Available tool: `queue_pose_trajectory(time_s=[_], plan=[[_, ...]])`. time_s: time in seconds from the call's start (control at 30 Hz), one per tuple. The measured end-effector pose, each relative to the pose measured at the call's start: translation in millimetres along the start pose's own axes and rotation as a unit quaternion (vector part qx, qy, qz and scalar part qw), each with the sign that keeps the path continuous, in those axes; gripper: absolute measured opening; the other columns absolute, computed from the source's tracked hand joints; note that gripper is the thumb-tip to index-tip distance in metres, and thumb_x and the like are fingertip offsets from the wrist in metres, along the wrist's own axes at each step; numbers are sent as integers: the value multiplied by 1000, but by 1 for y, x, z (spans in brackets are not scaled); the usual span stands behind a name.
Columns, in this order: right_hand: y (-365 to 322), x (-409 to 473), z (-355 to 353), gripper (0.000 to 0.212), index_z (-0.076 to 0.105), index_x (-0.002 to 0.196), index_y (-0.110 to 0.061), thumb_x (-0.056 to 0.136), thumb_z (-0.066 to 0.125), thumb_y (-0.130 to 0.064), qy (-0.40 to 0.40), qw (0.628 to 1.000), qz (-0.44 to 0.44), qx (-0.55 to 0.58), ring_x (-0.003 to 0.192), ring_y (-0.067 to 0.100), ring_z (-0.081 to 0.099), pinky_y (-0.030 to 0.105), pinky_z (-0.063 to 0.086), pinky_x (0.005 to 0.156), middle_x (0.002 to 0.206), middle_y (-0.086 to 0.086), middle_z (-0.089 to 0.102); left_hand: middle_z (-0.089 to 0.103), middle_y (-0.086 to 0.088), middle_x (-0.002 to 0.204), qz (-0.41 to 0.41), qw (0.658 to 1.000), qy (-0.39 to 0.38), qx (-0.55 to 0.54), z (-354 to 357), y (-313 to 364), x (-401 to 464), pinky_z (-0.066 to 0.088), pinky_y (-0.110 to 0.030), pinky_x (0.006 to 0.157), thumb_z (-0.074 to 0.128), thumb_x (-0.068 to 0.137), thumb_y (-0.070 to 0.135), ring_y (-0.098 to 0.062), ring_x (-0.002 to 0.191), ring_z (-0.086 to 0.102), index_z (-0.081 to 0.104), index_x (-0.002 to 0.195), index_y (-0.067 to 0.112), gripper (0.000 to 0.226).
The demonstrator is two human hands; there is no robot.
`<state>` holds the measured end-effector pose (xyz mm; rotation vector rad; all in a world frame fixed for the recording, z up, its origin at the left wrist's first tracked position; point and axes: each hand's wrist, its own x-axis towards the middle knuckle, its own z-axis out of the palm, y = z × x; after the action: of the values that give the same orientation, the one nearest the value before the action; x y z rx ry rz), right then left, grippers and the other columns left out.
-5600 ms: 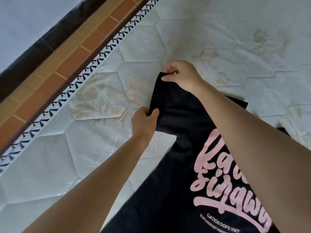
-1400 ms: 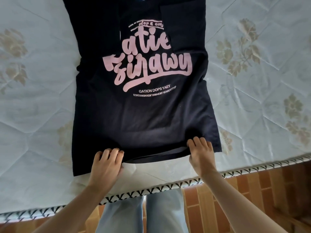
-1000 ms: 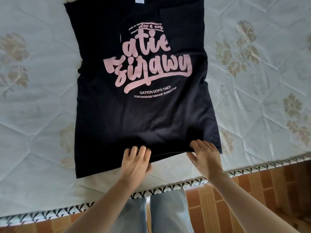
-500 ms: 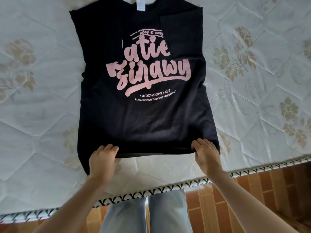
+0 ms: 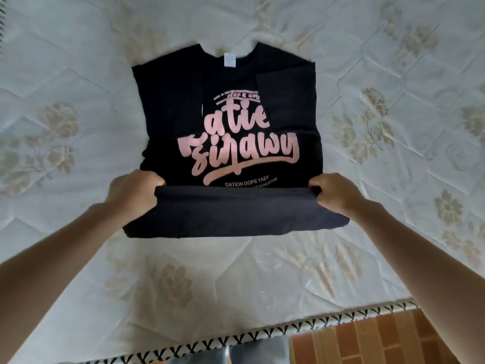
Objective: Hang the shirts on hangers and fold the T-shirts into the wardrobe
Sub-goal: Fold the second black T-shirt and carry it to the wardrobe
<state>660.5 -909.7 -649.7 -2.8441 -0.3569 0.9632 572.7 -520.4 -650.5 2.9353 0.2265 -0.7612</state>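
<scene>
T-shirt [image 5: 231,122] hem pinched at both corners, left hand [image 5: 133,195] and right hand [image 5: 338,194] fingers clamped; uneven travel risks a skewed fold.

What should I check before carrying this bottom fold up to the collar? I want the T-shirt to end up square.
1. Left hand grips the hem corner: ok.
2. Right hand grips the other corner: ok.
3. Lifted hem straight between the hands: ok.
4. Right sleeve folded in over the T-shirt: ok.
5. Left sleeve tucked flat: cannot tell.
6. Mattress beneath lies flat: ok.
</scene>
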Motion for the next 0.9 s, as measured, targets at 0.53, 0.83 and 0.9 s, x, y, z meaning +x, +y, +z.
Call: queue_pose_trajectory(time_s=[0.53, 0.83, 0.9], plan=[[-25, 176, -140, 28, 64, 101, -14, 82, 50, 0, 85, 983, 30, -160, 94, 30, 61, 29, 41, 71, 99, 7, 66, 65, -6, 89, -95, 993, 69, -21, -87, -48, 179, 43, -33, 68, 49, 76, -3, -31, 86, 61, 71, 92, 17, 33], [-27, 265, -172, 23, 66, 98, -11, 86, 49, -1, 132, 963, 27, -235, 88, 28, 57, 31, 37, 67, 89, 7, 62, 59, -7, 77, -80, 992, 94, -6, -118, -61, 261, 37, -33, 64, 52, 76, -2, -33, 78, 57, 64, 75, 21, 26], [-29, 280, -176, 21, 66, 95, -10, 85, 50, 0, 135, 962, 42, -235, 80, 27, 52, 30, 36, 65, 83, 6, 58, 58, -7, 75, -75, 992, 98, -1, -122, -62, 277, 35, -33, 63, 52, 76, -2, -33, 76, 55, 60, 70, 21, 25]])
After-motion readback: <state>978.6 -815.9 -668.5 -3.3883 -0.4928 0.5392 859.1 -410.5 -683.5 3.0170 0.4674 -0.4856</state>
